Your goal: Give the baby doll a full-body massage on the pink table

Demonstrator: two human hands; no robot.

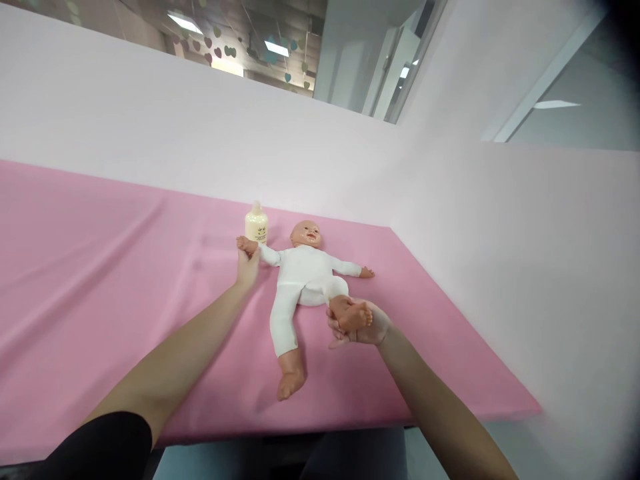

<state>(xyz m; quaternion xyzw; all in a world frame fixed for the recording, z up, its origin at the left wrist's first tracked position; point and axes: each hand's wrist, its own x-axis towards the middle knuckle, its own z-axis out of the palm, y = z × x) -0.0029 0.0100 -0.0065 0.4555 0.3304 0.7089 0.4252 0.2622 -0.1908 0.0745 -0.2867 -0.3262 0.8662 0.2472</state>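
The left hand (248, 268) was curled round the baby doll's (304, 267) wrist (256, 247), the right hand (376, 327) half-closed about its ankle (341, 307), limb positioning seemingly in hand, next needing steady support.

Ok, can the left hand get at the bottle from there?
Probably yes: the bottle stands just beyond the left hand, though that hand would likely have to release the doll's arm first.
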